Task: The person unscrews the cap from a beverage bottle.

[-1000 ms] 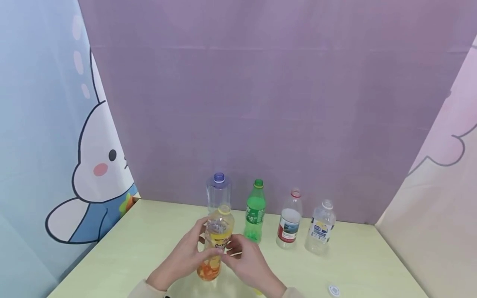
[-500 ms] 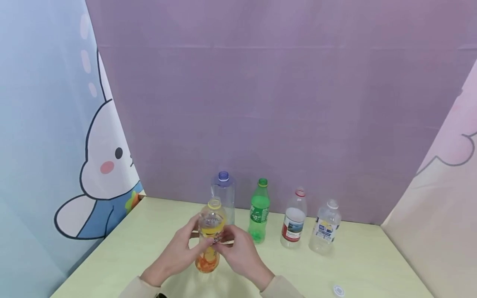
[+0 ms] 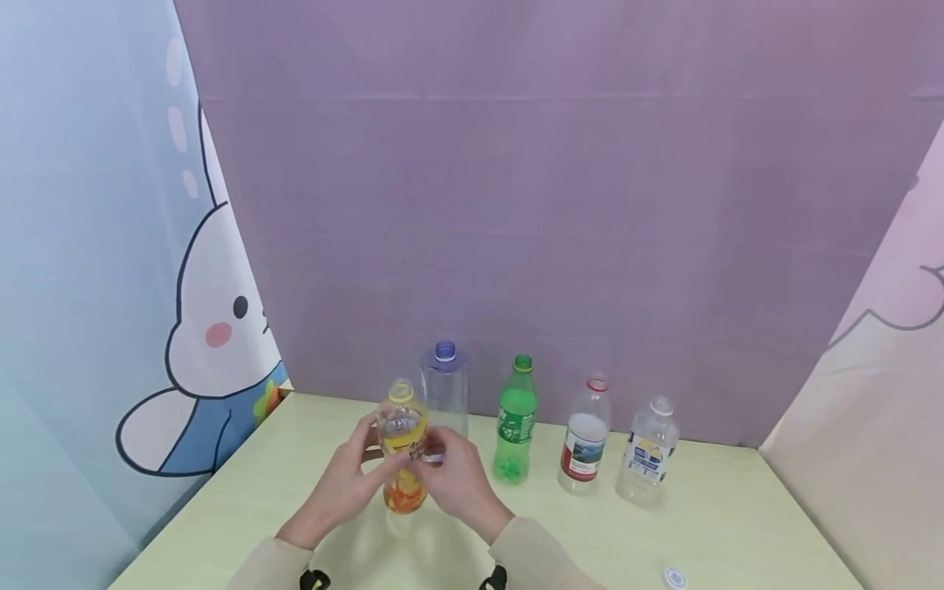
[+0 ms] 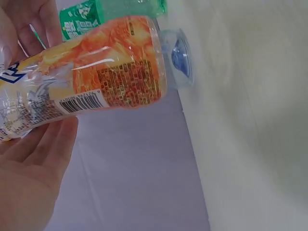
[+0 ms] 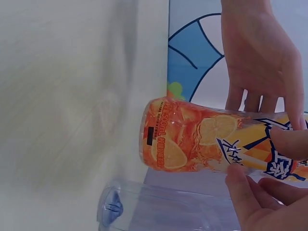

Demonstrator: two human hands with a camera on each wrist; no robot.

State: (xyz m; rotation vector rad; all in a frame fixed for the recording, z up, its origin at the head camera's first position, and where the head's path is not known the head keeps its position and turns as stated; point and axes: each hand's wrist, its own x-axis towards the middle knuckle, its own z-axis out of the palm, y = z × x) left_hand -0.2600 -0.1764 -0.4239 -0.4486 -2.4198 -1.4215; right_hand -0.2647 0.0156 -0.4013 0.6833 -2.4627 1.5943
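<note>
Both hands hold a clear plastic drink bottle with an orange-and-yellow label and a yellow ring at its uncapped neck. My left hand grips it from the left side, and my right hand pinches it from the right, thumbs near each other at the front. The bottle stands nearly upright, its base close over the table. In the right wrist view, orange slices show on the label; a barcode side faces the left wrist camera. Just behind it stands a clear bottle with a purple neck.
To the right along the pale yellow table stand an uncapped green bottle, a clear bottle with a red ring and a clear bottle with a blue-and-white label. A white cap lies at the front right. A purple cloth hangs behind.
Both hands have carried the held bottle leftward and away from me, toward the left of the purple-necked one. The camera view has shifted slightly. The other bottles keep their places.
</note>
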